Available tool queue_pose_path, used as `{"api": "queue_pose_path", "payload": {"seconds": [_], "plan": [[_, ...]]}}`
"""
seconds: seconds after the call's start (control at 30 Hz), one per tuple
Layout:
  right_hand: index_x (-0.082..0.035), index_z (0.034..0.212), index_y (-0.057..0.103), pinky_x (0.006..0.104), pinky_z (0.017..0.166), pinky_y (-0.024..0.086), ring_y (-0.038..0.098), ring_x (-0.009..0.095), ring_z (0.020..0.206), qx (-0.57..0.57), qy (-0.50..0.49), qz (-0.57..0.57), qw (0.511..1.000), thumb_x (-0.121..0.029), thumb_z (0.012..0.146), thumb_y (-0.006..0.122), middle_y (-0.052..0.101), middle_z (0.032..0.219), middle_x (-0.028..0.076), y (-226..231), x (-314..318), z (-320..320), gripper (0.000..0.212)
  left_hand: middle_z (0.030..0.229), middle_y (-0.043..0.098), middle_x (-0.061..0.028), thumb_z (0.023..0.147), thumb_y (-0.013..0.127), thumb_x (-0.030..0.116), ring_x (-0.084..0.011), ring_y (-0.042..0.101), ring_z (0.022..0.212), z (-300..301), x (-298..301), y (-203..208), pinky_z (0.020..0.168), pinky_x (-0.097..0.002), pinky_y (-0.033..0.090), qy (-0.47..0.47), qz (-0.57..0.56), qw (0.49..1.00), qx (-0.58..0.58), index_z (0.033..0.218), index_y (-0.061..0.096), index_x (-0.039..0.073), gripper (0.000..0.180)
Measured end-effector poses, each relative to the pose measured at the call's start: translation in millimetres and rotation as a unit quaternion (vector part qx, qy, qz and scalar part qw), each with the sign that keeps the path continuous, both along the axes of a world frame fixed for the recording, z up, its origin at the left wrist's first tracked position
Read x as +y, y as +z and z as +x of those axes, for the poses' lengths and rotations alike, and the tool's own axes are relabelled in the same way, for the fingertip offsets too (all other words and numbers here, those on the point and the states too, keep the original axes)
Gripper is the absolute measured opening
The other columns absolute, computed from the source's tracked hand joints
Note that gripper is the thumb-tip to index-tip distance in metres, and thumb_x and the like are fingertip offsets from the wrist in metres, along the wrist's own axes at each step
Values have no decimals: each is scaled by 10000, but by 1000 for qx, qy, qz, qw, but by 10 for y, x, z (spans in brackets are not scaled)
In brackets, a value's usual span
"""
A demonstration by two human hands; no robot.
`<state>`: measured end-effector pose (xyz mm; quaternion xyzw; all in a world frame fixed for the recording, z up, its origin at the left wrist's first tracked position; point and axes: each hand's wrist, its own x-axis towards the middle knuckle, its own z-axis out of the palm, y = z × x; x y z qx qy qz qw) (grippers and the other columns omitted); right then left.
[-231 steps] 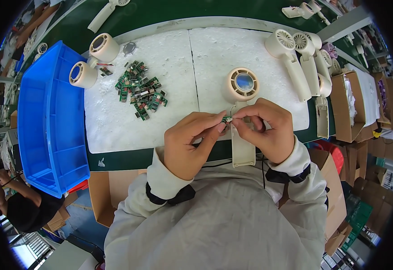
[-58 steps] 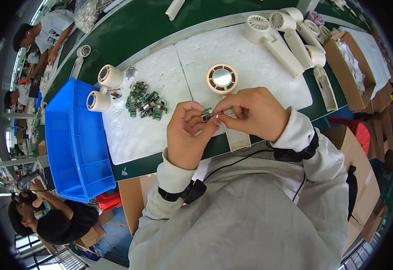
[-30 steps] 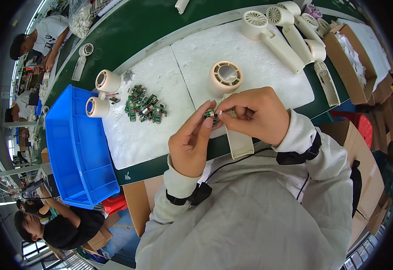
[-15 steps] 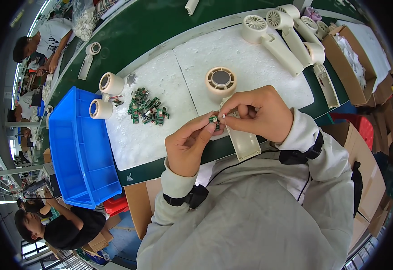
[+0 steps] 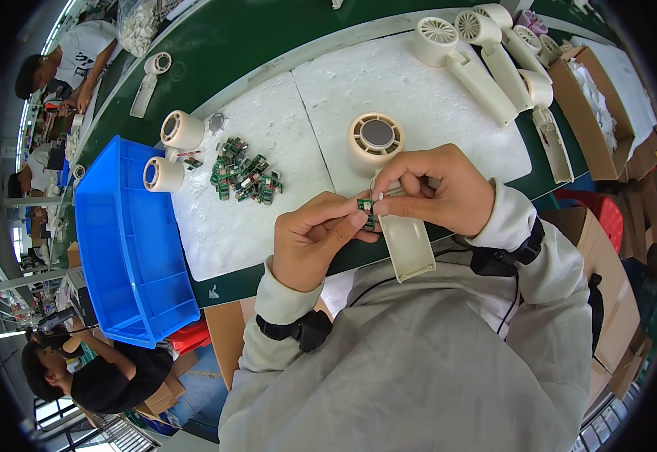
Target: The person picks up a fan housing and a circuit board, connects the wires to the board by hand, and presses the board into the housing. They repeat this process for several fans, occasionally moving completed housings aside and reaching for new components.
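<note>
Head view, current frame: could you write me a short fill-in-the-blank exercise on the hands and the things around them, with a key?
1. The left hand pinches a small circuit board whose colour is ____.
2. The tiny piece at the fingertips of the right hand is coloured ____.
3. In the picture, the plastic bin stands to the ____ of the pile of circuit boards.
4. The plastic bin is coloured ____.

Missing words: green; white; left; blue.
</note>
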<state>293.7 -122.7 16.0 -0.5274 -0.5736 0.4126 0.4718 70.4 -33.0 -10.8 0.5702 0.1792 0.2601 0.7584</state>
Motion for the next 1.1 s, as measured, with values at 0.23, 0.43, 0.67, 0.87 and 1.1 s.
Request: {"api": "queue_pose_path", "payload": {"seconds": [0.23,0.43,0.67,0.87,1.1], "plan": [[-71,1007,748,257,515,292,335,62,532,3,-22,-35,999,-53,886,776,404,583,-32,5,16,17,125,1137,657,-172,985,598,-70,-264,712,998,92,-131,44,875,-379,633,78,68,994,22,1230,662,-37,256],[-64,988,775,288,523,371,487,134,566,-145,-77,181,970,-77,873,787,543,643,22,18,-22,-36,117,1169,649,-155,992,596,-57,-243,706,1021,183,-243,36,898,-371,622,150,82,985,7,1248,652,-40,262],[-64,999,788,302,535,415,575,159,611,-131,4,124,984,-86,868,792,632,717,58,89,-30,28,133,1215,640,-156,992,601,-53,-229,689,1067,186,-256,6,929,-342,596,176,107,978,12,1259,650,-34,272],[-59,1010,785,286,537,420,566,149,611,-107,15,95,990,-59,866,786,638,766,43,144,-32,17,143,1241,637,-159,992,604,-55,-215,677,1094,180,-266,-4,943,-322,575,167,143,975,35,1254,648,-31,267],[-68,1001,786,278,564,452,584,144,653,-93,13,122,988,-62,854,796,656,865,37,47,-6,-28,148,1243,636,-153,994,602,-53,-210,675,1099,160,-258,-8,941,-317,572,168,142,975,39,1253,650,-28,264]]}}
